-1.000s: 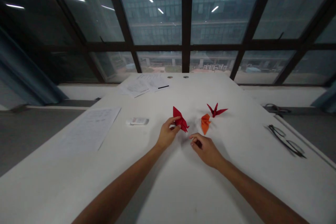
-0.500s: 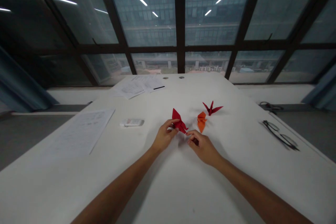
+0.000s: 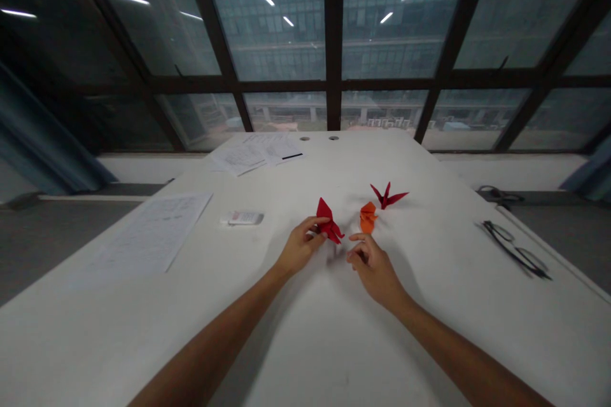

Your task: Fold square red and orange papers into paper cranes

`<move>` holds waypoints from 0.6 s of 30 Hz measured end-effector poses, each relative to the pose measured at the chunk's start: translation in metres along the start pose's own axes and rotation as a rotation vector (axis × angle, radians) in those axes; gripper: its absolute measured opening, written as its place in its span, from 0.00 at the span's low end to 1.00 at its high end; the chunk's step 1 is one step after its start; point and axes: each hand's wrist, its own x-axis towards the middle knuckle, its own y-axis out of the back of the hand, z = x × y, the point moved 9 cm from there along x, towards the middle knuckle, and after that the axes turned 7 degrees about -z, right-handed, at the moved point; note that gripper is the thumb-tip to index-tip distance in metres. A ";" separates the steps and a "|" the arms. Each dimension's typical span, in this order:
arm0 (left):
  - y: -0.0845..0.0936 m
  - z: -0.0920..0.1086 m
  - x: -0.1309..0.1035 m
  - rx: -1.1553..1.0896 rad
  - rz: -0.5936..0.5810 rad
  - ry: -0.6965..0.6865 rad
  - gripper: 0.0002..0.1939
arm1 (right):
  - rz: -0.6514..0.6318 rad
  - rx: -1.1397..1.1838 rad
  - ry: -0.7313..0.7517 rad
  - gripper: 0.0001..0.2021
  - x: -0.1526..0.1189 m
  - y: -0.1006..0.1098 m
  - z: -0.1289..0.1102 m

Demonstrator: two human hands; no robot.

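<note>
Between the thumb and fingers of my left hand (image 3: pixel 304 243) is a red folded-paper figure (image 3: pixel 329 222), with one pointed flap upward and smaller points toward the right. My right hand (image 3: pixel 375 267) is just right of it, apart from the paper, its fingers curled with a gap between index finger and thumb and nothing visible in them. Beyond the right fingertips lies an orange folded-paper figure (image 3: pixel 367 217). Behind that stands a dark red origami crane (image 3: pixel 387 196) with its points spread.
On the white table (image 3: pixel 305 356), a white eraser (image 3: pixel 245 219) lies left of my hands. A printed sheet (image 3: pixel 147 232) lies farther left. More papers (image 3: pixel 252 154) and a black pen (image 3: pixel 292 156) are at the back left. Glasses (image 3: pixel 515 248) rest near the right edge.
My right hand has drawn back to the right, away from the red paper's tip. The left hand keeps its hold on the paper. The whole view has shifted slightly.
</note>
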 end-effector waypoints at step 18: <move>0.007 -0.019 -0.024 -0.038 -0.010 0.113 0.17 | -0.007 -0.008 -0.110 0.16 -0.041 -0.021 0.028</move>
